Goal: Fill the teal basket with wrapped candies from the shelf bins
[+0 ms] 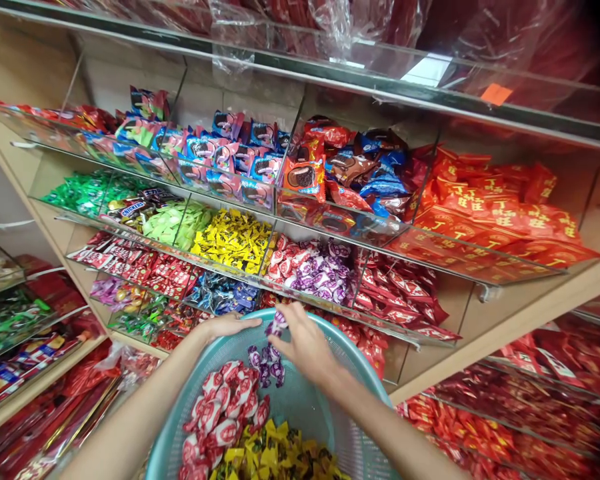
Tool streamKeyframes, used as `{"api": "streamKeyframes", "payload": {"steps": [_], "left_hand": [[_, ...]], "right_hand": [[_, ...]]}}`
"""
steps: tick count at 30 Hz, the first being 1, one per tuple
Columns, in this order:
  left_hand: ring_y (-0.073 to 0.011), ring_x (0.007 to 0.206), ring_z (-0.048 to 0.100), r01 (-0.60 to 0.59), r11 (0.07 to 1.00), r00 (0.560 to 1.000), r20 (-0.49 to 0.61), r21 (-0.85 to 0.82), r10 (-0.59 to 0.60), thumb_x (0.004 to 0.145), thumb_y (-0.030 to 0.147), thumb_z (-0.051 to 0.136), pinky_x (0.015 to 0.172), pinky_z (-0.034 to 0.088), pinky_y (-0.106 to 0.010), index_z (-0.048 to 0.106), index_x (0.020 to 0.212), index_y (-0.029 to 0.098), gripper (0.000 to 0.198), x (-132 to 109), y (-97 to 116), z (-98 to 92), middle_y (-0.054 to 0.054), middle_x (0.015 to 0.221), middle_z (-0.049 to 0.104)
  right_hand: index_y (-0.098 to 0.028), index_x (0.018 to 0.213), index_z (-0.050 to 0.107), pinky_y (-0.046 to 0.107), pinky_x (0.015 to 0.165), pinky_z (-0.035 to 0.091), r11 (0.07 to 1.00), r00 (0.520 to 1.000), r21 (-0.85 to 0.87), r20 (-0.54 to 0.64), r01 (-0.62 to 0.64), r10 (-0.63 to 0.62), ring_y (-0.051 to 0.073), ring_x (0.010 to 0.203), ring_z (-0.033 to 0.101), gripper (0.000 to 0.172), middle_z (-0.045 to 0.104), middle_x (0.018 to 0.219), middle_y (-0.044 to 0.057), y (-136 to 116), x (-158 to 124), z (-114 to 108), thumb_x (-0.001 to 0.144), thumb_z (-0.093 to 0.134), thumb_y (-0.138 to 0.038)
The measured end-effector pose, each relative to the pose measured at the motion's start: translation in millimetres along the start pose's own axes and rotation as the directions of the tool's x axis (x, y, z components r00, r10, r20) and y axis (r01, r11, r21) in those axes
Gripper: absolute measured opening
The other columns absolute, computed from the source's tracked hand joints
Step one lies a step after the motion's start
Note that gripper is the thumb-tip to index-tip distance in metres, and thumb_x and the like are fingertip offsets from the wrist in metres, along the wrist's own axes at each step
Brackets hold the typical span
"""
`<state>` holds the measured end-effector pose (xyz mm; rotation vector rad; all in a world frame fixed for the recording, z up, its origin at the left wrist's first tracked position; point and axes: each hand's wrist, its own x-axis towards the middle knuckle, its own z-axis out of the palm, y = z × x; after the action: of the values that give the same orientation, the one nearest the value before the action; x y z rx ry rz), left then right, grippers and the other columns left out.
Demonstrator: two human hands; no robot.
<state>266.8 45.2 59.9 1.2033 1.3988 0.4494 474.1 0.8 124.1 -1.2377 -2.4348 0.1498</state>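
A teal plastic basket (159, 427) is right in front of me, with candies lying in it. My left hand (230, 325) rests at its far left rim, fingers stretched out along the edge. Over the basket's far side, my right hand (303, 340) pinches a purple-wrapped candy (277, 324) between thumb and fingers. Just below it, several purple candies (267, 365) lie in the basket. Red-and-white wrapped candies (226, 407) fill its left part, and yellow-wrapped candies (275, 453) pile up nearest me. On the shelf beyond the rim is a heap of purple candies (327, 277).
A wooden shelf unit with clear dividers holds yellow candies (233, 240), green packets (177, 223), blue-and-pink biscuit packs (230, 157) and orange-red packets (500, 200). A clear shelf lip (300, 297) runs just beyond the basket. Red packages (545, 393) sit at the lower right.
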Motion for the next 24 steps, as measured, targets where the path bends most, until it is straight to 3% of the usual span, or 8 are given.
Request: {"api": "streamKeyframes", "payload": {"steps": [5, 9, 18, 21, 24], "left_hand": [[-0.0201, 0.062, 0.062, -0.021, 1.000, 1.000, -0.011, -0.013, 0.021, 0.049, 0.065, 0.060, 0.055, 0.047, -0.027, 0.066, 0.081, 0.011, 0.064, 1.0, -2.5, 0.4, -0.010, 0.079, 0.069], [-0.0209, 0.064, 0.062, -0.014, 1.000, 1.000, -0.014, -0.018, 0.014, 0.048, 0.065, 0.060, 0.056, 0.047, -0.027, 0.066, 0.085, 0.010, 0.066, 4.1, -5.6, -0.4, -0.011, 0.082, 0.068], [-0.0241, 0.072, 0.063, 0.008, 1.000, 0.996, -0.091, 0.009, -0.007, 0.046, 0.064, 0.062, 0.057, 0.049, -0.027, 0.063, 0.088, 0.009, 0.069, 5.8, -7.4, -2.5, -0.011, 0.084, 0.068], [-0.0236, 0.072, 0.063, 0.023, 1.000, 0.995, -0.100, -0.002, -0.023, 0.048, 0.063, 0.062, 0.056, 0.049, -0.026, 0.062, 0.087, 0.010, 0.066, 6.0, -7.6, -2.0, -0.011, 0.085, 0.068], [-0.0216, 0.068, 0.064, -0.006, 1.000, 0.999, -0.032, -0.022, 0.005, 0.051, 0.063, 0.060, 0.055, 0.049, -0.025, 0.064, 0.082, 0.011, 0.060, 6.2, -7.8, -2.1, -0.009, 0.080, 0.069]], "right_hand": [[-0.025, 0.114, 0.041, 0.032, 0.076, 0.041, 0.998, 0.979, 0.034, 0.202, -0.048, 0.040, 0.021, 0.090, 0.051, 0.045, 0.048, 0.102, 0.004, 11.6, -6.8, 71.4, 0.073, 0.056, -0.036], [-0.023, 0.113, 0.043, 0.038, 0.082, 0.039, 0.999, 0.980, -0.012, 0.193, -0.035, 0.036, 0.025, 0.098, 0.047, 0.049, 0.048, 0.103, 0.006, 21.2, -6.0, 94.0, 0.070, 0.059, -0.038], [-0.023, 0.122, 0.035, 0.034, 0.086, 0.040, 0.995, 0.982, 0.099, 0.189, -0.022, 0.003, 0.022, 0.103, 0.045, 0.058, 0.044, 0.112, 0.007, 31.9, -15.0, 96.4, 0.071, 0.059, -0.038], [-0.021, 0.121, 0.038, 0.037, 0.084, 0.041, 1.000, 0.985, 0.019, 0.170, 0.009, -0.012, 0.024, 0.102, 0.045, 0.054, 0.046, 0.111, 0.008, 26.2, -15.5, 83.1, 0.074, 0.056, -0.041], [-0.019, 0.118, 0.041, 0.038, 0.082, 0.041, 0.991, 0.992, -0.098, 0.097, 0.091, -0.082, 0.024, 0.100, 0.045, 0.047, 0.048, 0.111, 0.009, 15.9, -10.7, 54.7, 0.078, 0.051, -0.041]]}}
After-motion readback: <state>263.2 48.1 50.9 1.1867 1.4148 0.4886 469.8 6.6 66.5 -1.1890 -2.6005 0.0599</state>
